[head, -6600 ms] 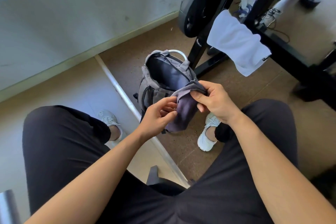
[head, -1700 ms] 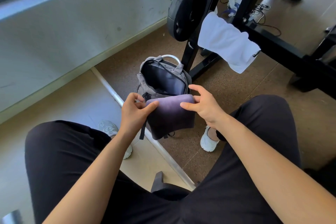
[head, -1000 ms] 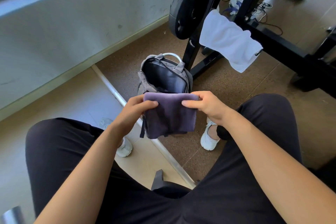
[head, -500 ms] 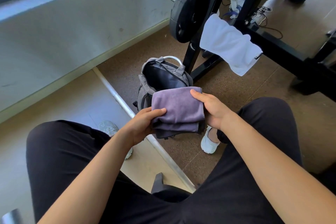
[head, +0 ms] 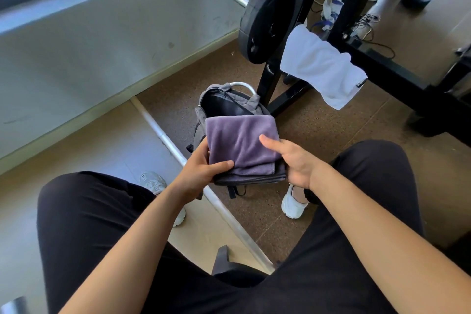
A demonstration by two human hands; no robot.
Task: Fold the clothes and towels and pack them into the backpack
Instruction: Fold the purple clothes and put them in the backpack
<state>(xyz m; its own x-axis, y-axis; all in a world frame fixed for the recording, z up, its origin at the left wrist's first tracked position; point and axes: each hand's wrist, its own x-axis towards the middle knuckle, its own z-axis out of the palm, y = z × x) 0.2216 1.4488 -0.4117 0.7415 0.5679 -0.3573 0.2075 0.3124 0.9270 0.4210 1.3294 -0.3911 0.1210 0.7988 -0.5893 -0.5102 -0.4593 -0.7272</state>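
Observation:
A folded purple towel [head: 242, 143] lies flat in the air just in front of the grey backpack [head: 224, 102], which stands on the floor with its top unzipped. My left hand [head: 201, 171] grips the towel's near left corner, thumb on top. My right hand [head: 293, 158] holds the near right edge, with the thumb on top of the cloth and the fingers under it. A white towel [head: 321, 66] hangs over a black bar of the weight rack to the right.
A black weight rack [head: 356, 43] with a plate [head: 265, 18] stands right behind the backpack. My knees in black trousers and white shoes [head: 293, 204] flank the bag. A metal strip [head: 175, 150] crosses the floor. A wall runs along the left.
The towel went from hanging upright between my hands to a folded stack held flat. Both hands have shifted to its near edge.

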